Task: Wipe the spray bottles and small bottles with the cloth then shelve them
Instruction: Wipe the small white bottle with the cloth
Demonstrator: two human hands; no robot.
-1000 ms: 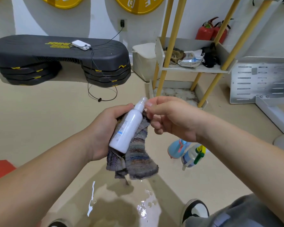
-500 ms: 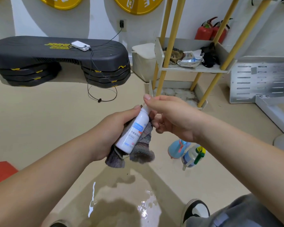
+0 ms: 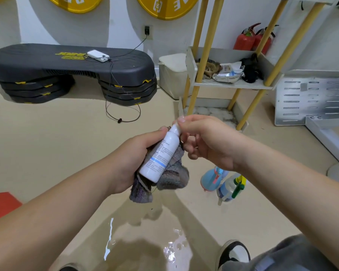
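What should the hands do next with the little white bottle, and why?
Probably turn the small white bottle a little with the right hand, which pinches its top. The left hand holds the cloth bunched behind the bottle's body, so a twist would likely rub the cloth over a side it isn't touching now.

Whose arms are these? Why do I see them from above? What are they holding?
There is no machine here. A person wears a camera on their head, so you look down at their own two arms. The left hand holds a striped cloth against a white bottle. The right hand pinches the bottle's top. On the floor to the right are a blue sprayer and a clear sprayer. Behind them is a shelf with yellow legs, already holding some things.
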